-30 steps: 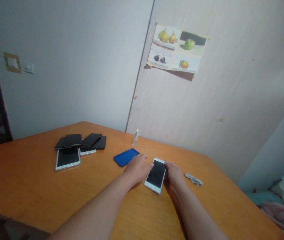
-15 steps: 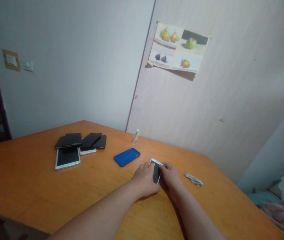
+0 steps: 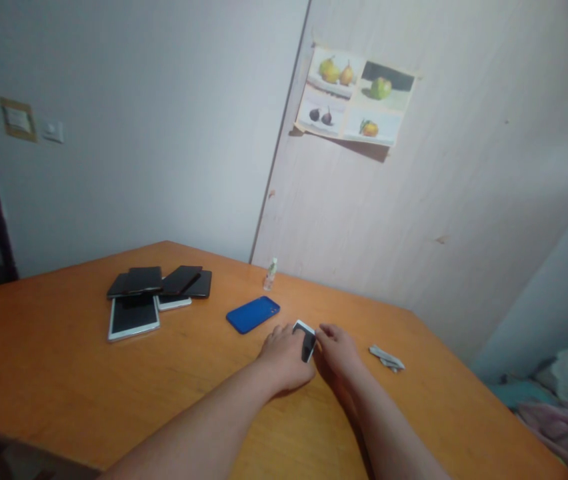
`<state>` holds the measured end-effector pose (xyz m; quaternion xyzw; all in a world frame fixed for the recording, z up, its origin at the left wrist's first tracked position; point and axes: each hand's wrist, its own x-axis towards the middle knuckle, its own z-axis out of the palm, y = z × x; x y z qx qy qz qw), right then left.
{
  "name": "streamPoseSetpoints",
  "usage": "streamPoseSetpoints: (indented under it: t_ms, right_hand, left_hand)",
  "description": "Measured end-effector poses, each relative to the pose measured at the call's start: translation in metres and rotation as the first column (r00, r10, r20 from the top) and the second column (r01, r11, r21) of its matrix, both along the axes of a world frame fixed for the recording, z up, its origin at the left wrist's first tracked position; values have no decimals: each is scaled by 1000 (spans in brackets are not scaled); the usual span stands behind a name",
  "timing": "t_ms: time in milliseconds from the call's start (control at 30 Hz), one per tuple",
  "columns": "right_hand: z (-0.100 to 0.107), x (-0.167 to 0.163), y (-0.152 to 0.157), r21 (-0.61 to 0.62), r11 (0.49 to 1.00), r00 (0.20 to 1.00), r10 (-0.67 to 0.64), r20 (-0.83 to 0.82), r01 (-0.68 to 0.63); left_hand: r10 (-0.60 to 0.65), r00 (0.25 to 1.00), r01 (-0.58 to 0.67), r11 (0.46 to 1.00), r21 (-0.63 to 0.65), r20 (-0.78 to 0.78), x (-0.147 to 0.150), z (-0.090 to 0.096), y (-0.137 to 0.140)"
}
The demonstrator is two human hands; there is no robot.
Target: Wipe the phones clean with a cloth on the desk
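Observation:
A white-framed smartphone (image 3: 308,341) with a dark screen is gripped by my left hand (image 3: 287,357), whose fingers wrap its left side and cover part of the screen. My right hand (image 3: 338,347) is closed at the phone's right edge, thumb and fingertips against the upper right corner. Behind my left hand a blue phone case (image 3: 254,315) lies flat, its camera cutout at the right end. To the right of my right hand rests a small bundle of thin whitish strips (image 3: 387,358).
A small clear spray bottle (image 3: 270,275) stands near the wall. At the left lie a white tablet (image 3: 135,316), dark tablets or cases (image 3: 145,280) stacked together, and another white-edged device (image 3: 174,303). All rest on the orange wooden table (image 3: 64,360). Bedding (image 3: 554,413) shows at the right.
The phone has shifted slightly left and turned in my left hand. My right thumb has slid off its screen to the edge. The view has moved a little.

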<state>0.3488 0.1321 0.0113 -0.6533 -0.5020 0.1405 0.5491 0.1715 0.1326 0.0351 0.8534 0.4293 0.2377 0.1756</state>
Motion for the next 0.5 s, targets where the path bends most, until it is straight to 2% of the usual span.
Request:
streamPoseSetpoints:
  t_ms: [133, 267, 400, 467, 500]
  right_hand:
    - [8, 27, 1, 58, 990, 991, -122, -63, 126]
    - [19, 63, -6, 88, 937, 940, -341, 13, 339]
    - [19, 90, -16, -5, 814, 810, -578, 100, 581]
    - [13, 99, -18, -87, 757, 756, -622, 203, 647]
    - [9, 102, -18, -142, 741, 744, -605, 284, 656]
  left_hand:
    - [-1, 999, 1, 1000, 0, -33, -2, 3, -2]
    - [-15, 999, 15, 1000, 0, -36, -4, 6, -2]
    - [-20, 1000, 20, 1000, -3, -22, -6, 6, 0]
    - [-16, 1000, 16, 1000, 4, -3, -5, 5, 1]
    - [-15, 1000, 15, 1000, 9, 5, -5, 5, 1]
